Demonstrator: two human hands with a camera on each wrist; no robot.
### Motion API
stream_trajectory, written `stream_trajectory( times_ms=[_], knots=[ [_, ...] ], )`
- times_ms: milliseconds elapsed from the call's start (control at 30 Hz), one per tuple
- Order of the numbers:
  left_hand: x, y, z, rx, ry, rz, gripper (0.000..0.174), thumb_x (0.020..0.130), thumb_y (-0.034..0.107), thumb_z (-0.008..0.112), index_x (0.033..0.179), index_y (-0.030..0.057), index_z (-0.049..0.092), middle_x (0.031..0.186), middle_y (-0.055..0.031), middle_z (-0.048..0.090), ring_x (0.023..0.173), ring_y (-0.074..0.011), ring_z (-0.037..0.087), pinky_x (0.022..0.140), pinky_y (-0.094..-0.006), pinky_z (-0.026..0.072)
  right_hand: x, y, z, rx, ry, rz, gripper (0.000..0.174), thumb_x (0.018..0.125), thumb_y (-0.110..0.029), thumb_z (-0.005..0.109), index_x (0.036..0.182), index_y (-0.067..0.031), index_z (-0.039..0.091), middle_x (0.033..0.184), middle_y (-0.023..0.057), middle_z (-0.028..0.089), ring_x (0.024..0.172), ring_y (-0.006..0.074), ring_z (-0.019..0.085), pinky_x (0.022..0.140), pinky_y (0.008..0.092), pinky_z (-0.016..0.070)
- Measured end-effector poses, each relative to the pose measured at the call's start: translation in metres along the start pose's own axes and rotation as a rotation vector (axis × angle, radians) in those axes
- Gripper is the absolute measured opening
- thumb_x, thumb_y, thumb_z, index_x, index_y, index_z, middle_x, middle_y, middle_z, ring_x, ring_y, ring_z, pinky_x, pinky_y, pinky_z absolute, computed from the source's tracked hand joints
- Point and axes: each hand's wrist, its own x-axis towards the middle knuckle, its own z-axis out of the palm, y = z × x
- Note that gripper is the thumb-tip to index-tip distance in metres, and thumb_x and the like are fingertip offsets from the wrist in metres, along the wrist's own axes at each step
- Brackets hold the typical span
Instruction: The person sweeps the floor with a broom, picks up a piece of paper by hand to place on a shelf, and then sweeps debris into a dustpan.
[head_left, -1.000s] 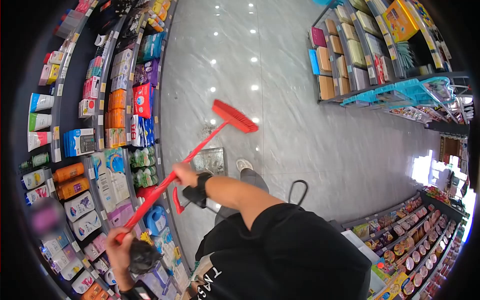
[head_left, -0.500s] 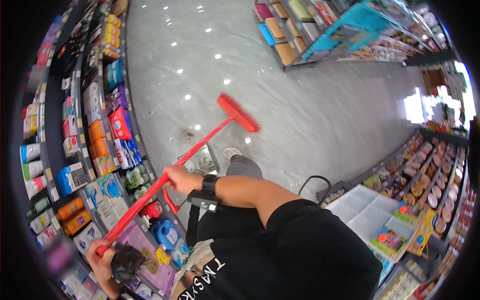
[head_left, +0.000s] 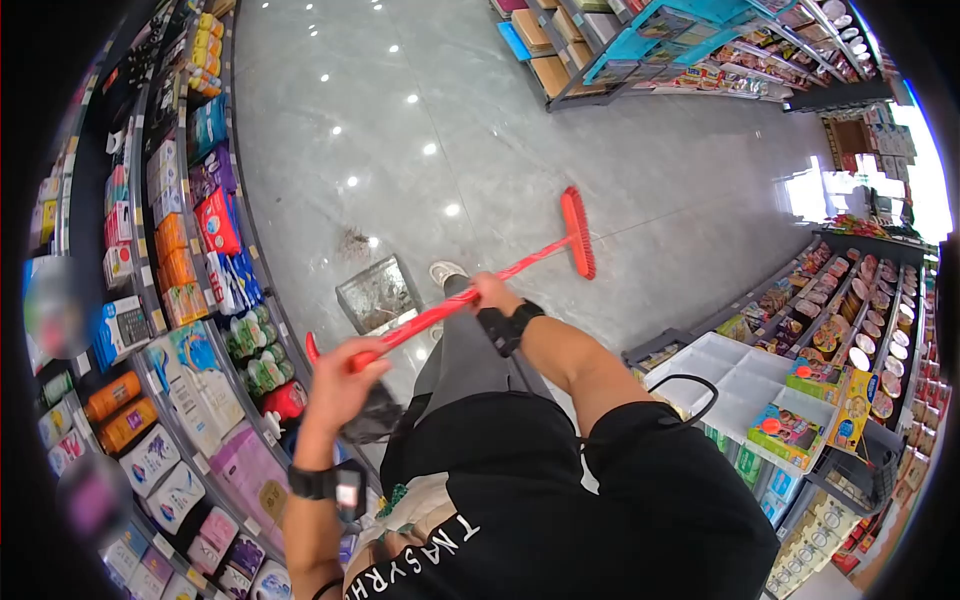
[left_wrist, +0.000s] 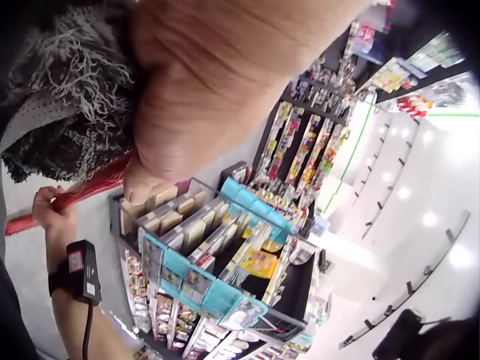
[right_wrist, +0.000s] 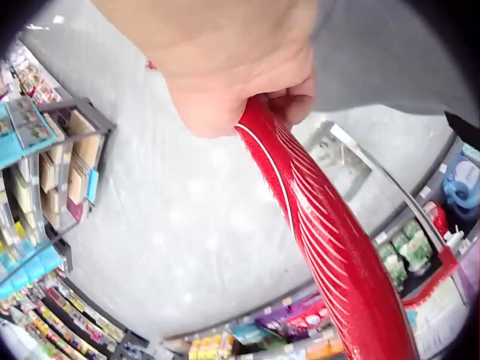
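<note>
My left hand (head_left: 340,390) grips the top end of a red broom (head_left: 430,318). Lower down its handle, my right hand (head_left: 493,292) is curled round it, as the right wrist view shows up close. The broom head (head_left: 578,235) is at the floor to the right, bristles facing right. Beside my left hand is a dark, fringed, cloth-like bundle (left_wrist: 71,97); cannot tell whether the hand holds it. A dustpan (head_left: 378,292) with debris in it sits on the floor near my shoe, its red grip (right_wrist: 435,281) upright on a metal pole. A small dirt pile (head_left: 355,242) lies beyond it.
Shelves of packaged goods (head_left: 180,260) line the left side. A shelf of notebooks (head_left: 565,60) stands ahead at the upper right. To the right are food shelves (head_left: 830,300) and a white divided tray (head_left: 725,380). Shiny grey floor (head_left: 480,130) stretches between them.
The broom head has swung to the right, away from the dirt pile and dustpan. Both hands have moved right with the handle, the left one away from the shelves. The view has turned.
</note>
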Motion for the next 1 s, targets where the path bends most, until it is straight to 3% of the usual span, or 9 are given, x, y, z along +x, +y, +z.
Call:
stream_trajectory(
  times_ms=[100,300,433,667,700,800,867,900,1000],
  knots=[
    [-0.042,0.000,-0.056,0.012,0.141,-0.116,0.013,0.068,0.001,0.060,0.080,0.0012,0.057,0.075,-0.0022,0.054,0.069,-0.0075,0.049,0.063,-0.0199,0.0401,0.019,-0.054,0.065,-0.113,-0.014,-0.178,0.015,0.051,-0.012,0.059,0.060,-0.0054,0.049,0.062,0.0165,0.049,0.059,0.0348,0.050,0.050,0.0419,0.0384],
    [-0.115,0.033,-0.145,0.290,0.416,-0.168,0.008,0.070,-0.003,0.053,0.078,-0.0002,0.053,0.074,-0.0010,0.051,0.068,-0.0067,0.045,0.062,-0.0183,0.0372,0.051,-0.201,0.165,0.139,-0.070,-0.125,0.014,0.051,-0.012,0.060,0.060,-0.0056,0.051,0.063,0.0156,0.052,0.056,0.0323,0.052,0.048,0.0382,0.0417],
    [-0.147,0.058,-0.160,0.482,0.541,-0.173,0.007,0.071,-0.001,0.051,0.078,-0.0003,0.051,0.075,-0.0008,0.048,0.068,-0.0073,0.044,0.063,-0.0186,0.0351,0.076,-0.274,0.193,1.364,-0.327,1.018,0.009,0.066,-0.012,0.049,0.065,-0.0038,0.050,0.058,0.0110,0.051,0.046,0.0219,0.050,0.036,0.0330,0.0353],
    [-0.196,0.085,-0.164,0.356,0.709,-0.180,0.018,0.069,0.005,0.055,0.085,-0.0007,0.051,0.084,-0.0040,0.048,0.071,-0.0094,0.045,0.064,-0.0200,0.0367,0.095,-0.358,0.125,1.168,-0.476,1.030,0.014,0.071,-0.014,0.043,0.075,-0.0010,0.047,0.057,0.0113,0.051,0.038,0.0188,0.046,0.030,0.0293,0.0307],
    [-0.190,0.091,-0.153,0.332,0.774,-0.224,0.018,0.068,0.004,0.055,0.085,-0.0007,0.051,0.082,-0.0039,0.049,0.069,-0.0096,0.045,0.063,-0.0206,0.0380,0.105,-0.333,0.165,0.888,-0.607,0.529,0.017,0.071,-0.014,0.041,0.066,-0.0017,0.051,0.055,0.0130,0.052,0.042,0.0218,0.051,0.033,0.0319,0.0375],
    [-0.152,0.104,-0.112,0.263,0.849,-0.218,0.019,0.068,0.000,0.056,0.087,-0.0002,0.053,0.080,-0.0035,0.052,0.071,-0.0092,0.047,0.064,-0.0199,0.0392,0.137,-0.339,0.129,1.112,-0.620,0.777,0.014,0.069,-0.008,0.042,0.064,-0.0010,0.051,0.055,0.0136,0.050,0.050,0.0239,0.053,0.037,0.0381,0.0379],
    [-0.118,0.095,-0.085,0.174,0.864,-0.204,0.020,0.069,0.001,0.059,0.088,0.0006,0.054,0.082,-0.0040,0.053,0.074,-0.0104,0.049,0.066,-0.0209,0.0399,0.162,-0.310,0.097,-0.032,-0.425,-0.903,0.018,0.060,-0.022,0.060,0.057,-0.0047,0.056,0.055,0.0142,0.053,0.053,0.0307,0.054,0.044,0.0395,0.0420],
    [-0.097,0.091,-0.072,0.218,0.849,-0.130,0.022,0.068,0.002,0.060,0.090,0.0016,0.054,0.082,-0.0047,0.054,0.076,-0.0105,0.049,0.067,-0.0214,0.0402,0.174,-0.302,0.099,-0.092,-0.441,-0.915,0.025,0.050,-0.030,0.068,0.054,-0.0076,0.057,0.057,0.0137,0.053,0.056,0.0326,0.054,0.048,0.0385,0.0439],
    [-0.045,0.068,-0.037,0.073,0.746,-0.106,0.037,0.065,0.002,0.063,0.100,0.0072,0.052,0.075,-0.0054,0.056,0.071,-0.0106,0.052,0.065,-0.0243,0.0421,0.205,-0.272,0.065,-0.175,-0.584,-1.192,0.025,0.055,-0.030,0.066,0.056,-0.0066,0.056,0.059,0.0140,0.054,0.052,0.0311,0.053,0.047,0.0374,0.0438]
  ],
)
